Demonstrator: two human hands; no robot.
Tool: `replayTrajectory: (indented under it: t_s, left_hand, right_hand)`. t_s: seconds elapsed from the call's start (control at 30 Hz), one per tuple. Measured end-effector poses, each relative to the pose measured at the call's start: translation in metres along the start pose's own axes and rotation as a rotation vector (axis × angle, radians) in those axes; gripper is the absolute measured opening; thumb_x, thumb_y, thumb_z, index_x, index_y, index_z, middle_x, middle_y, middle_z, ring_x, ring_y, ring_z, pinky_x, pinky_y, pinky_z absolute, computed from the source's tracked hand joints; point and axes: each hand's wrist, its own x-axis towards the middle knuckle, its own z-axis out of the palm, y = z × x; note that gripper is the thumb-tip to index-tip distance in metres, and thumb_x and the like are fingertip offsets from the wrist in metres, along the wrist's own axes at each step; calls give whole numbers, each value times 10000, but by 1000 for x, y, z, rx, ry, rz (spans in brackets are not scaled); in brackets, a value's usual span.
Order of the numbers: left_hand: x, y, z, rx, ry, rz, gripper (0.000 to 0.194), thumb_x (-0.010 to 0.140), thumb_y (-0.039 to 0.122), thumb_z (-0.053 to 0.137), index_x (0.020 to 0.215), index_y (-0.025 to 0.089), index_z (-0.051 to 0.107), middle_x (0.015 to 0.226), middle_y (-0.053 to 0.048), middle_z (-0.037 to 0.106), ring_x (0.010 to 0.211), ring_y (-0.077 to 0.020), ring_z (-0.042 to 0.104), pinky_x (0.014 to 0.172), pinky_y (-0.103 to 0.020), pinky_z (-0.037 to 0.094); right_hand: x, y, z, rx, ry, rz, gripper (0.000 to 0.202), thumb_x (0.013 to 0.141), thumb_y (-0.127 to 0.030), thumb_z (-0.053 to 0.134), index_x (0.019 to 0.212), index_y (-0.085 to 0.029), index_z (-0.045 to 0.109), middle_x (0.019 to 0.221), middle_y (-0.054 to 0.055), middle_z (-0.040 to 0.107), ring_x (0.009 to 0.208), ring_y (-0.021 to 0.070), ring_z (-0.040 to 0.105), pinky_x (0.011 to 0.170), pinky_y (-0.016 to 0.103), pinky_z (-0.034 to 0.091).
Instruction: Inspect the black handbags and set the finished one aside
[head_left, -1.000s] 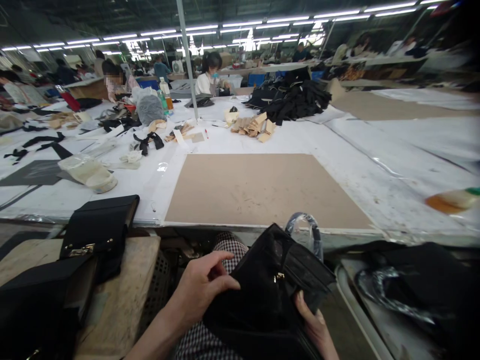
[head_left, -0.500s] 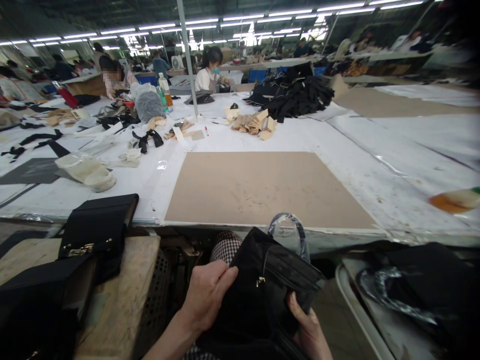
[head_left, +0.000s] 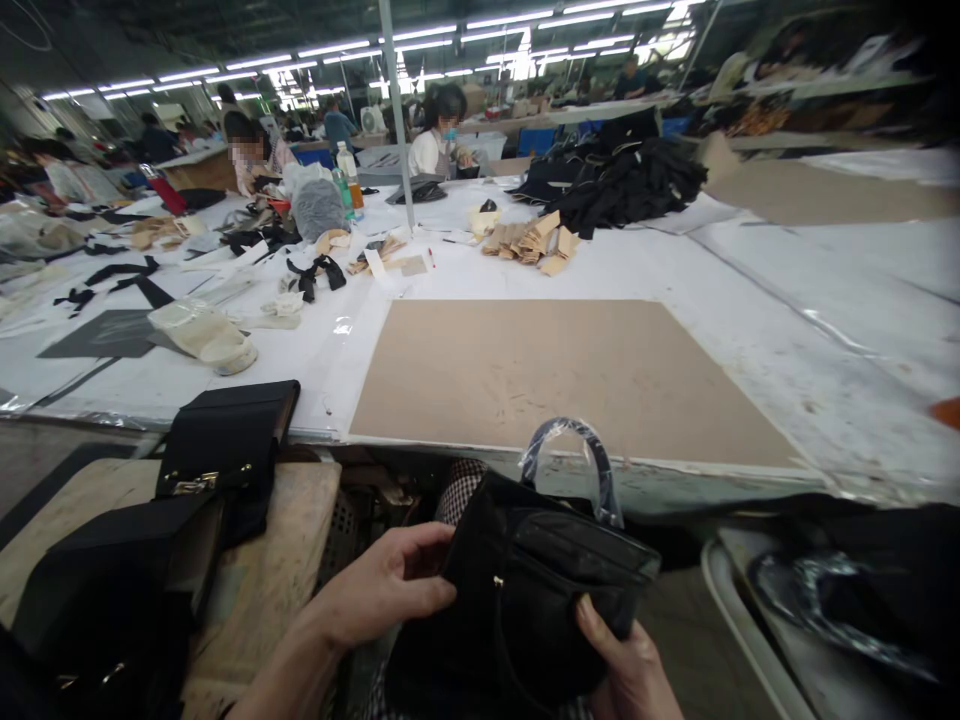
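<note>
Held the black bag (head_left: pixel 517 625) over the checked cloth (head_left: pixel 459 488) of the lap, just below the near edge of the white table (head_left: pixel 810 370), directly between the two hands. Gripped its right side with the right hand (head_left: pixel 630 665), laying the thumb on the front and curling the fingers out of sight beneath. Had the left hand (head_left: pixel 386 590) at the opposite side, with thumb and fingers parted in a loose curve at the edge; could not tell from this angle about any contact or pinch there. Judged the right hand the nearer, being the one plainly on the bag. Had the bag tilted, with its top facing the table and slanting down to the right, and with the plastic-wrapped handle (head_left: pixel 600 462) arching up toward the tan board (head_left: pixel 570 380). Could not settle its long axis, with the base running out of view. Saw the small metal fitting (head_left: pixel 498 582) on the front, closer to the left thumb than to the right.
</note>
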Motion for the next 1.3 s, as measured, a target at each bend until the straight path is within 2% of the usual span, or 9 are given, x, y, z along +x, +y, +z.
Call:
replayTrajectory:
  t_s: [0.17,0.3,0.57,0.7,0.83,0.93,1.03,1.17,1.3]
  left_hand:
    - [-14,-25,-7,-116,69,11,570,736,199,847,1272,169,655,1190,-109,676,1147,-265,592,988,-313,433]
    - [-13,-32,0,-114,234,36,377,876,345,739,1185,133,698,1138,-128,693,1035,-221,617,907,-281,463]
    - [25,-28,24,-138,424,-14,363,825,454,768,785,108,668,650,14,555,572,-66,437,535,-153,332]
    - [23,-38,27,-314,372,-23,308,803,384,801,770,99,688,668,-5,590,581,-72,479,562,-160,362]
    - [6,-36,28,-389,304,-12,218,853,271,744,993,105,758,870,-81,698,797,-163,631,779,-245,475]
    - [-6,-32,28,-371,297,20,315,830,177,724,1136,109,744,1043,-119,715,1011,-240,641,938,-310,462]
    - [-13,-34,28,-339,325,42,377,792,133,731,1169,112,733,1157,-127,698,1141,-276,598,1014,-326,430]
    - [-11,-42,28,-255,398,-14,325,855,303,742,1138,145,739,1061,-109,723,1010,-242,639,915,-317,481]
    - [0,-40,27,-17,482,-47,314,841,426,750,970,139,746,847,-46,689,757,-145,584,684,-208,445]
  right_hand:
    - [14,-2,-14,-20,66,9,528,558,-354,956,1018,-196,750,983,85,763,1036,382,677,986,507,523]
    - [34,-7,-32,-145,226,45,540,406,-405,989,838,-184,753,804,58,764,1017,406,676,952,480,550]
    - [19,0,-25,-119,175,-95,565,501,-370,973,986,-190,745,910,45,771,1038,363,680,949,420,563]
    - [17,4,-25,-29,121,-68,631,580,-350,947,1143,-206,704,1032,54,757,1045,351,681,940,432,567]
    - [18,8,-23,38,97,-18,642,625,-329,926,1206,-228,673,1032,51,757,1027,340,689,921,434,578]
    - [27,5,-31,-5,158,-24,587,600,-357,927,1129,-222,710,968,39,764,1020,338,692,908,412,587]
    - [44,-3,-50,-95,264,28,503,455,-355,961,888,-200,759,851,28,764,1054,344,674,888,365,596]
    - [51,-9,-61,-185,295,32,496,347,-289,966,785,-190,754,811,23,762,1128,342,633,906,330,585]
    - [29,-3,-39,-126,196,-23,597,437,-305,956,984,-181,751,914,43,768,1071,357,663,919,390,578]
